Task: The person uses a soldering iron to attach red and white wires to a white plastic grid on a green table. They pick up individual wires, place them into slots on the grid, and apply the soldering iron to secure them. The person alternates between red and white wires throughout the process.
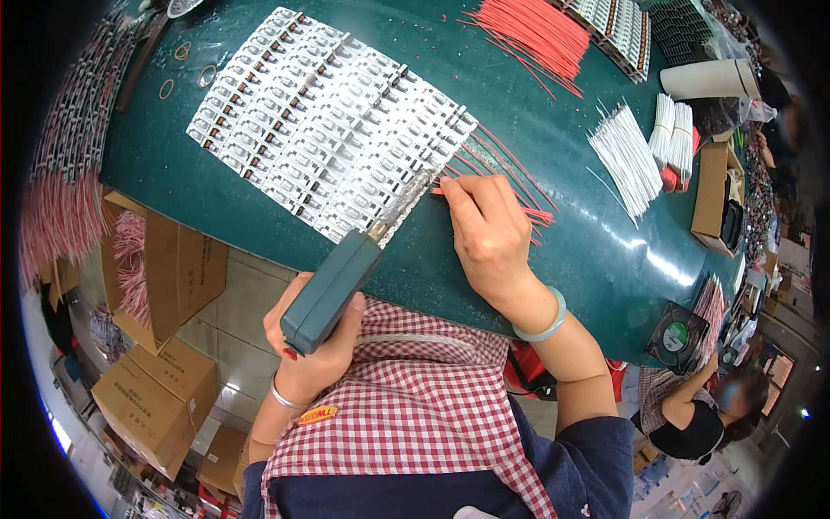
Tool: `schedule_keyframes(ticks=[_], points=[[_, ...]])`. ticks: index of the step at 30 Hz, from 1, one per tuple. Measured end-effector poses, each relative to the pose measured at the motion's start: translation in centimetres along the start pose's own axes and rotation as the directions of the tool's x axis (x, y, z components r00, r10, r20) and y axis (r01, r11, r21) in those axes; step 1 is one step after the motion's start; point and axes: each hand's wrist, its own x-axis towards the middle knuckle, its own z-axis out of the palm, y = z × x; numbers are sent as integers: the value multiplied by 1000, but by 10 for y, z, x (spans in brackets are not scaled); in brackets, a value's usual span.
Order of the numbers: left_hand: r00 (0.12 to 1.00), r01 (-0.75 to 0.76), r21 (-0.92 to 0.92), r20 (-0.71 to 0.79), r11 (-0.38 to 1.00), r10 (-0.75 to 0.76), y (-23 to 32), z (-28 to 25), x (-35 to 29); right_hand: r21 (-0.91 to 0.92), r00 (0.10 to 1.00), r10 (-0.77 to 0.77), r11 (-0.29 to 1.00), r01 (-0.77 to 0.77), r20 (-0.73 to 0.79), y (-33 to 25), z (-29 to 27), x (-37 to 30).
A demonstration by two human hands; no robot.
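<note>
My left hand [313, 333] is closed around the handle of a dark green soldering gun [330, 290]. Its metal tip meets the lower right edge of a white sheet of small joined modules [346, 104], which lies tilted on the bench. Close by, my right hand [490, 221] pinches a thin red wire [439, 190] at that same edge; the very ends are partly hidden by the fingers. More red wires [514, 169] run out from the sheet's right side, passing behind and beside my right hand.
Beyond lie a pile of red wires [536, 39] and a heap of white wires [624, 160] on the green bench [596, 251]. An open cardboard box [714, 195] stands at the right. Wired modules [73, 147] hang at the left, above boxes [160, 398]. A co-worker [692, 411] sits at lower right.
</note>
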Motion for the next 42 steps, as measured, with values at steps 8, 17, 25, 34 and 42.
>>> schedule_keyframes(ticks=[8, 17, 25, 34, 42], points=[[1000, -23, 23, -2, 999, 23, 3, -5, -2, -19, 1000, 6, 1000, -7, -14, -1, 0, 0], [999, -42, 23, 7, 999, 41, 1, -9, -6, 40, 999, 9, 999, -8, -32, -13, -1, -6], [1000, -28, -9, 15, 1000, 28, -3, -7, -9, 8, 1000, -7, 1000, 7, -20, -11, 2, -6], [1000, -1, 4, 15, 1000, 1, -1, -7, -6, -35, 1000, -6, 999, 6, -1, -15, 2, -4], [996, 86, -75, -31, 993, -88, -14, -11, -23, -50, 1000, -2, 999, 2, 7, -16, 1, -4]])
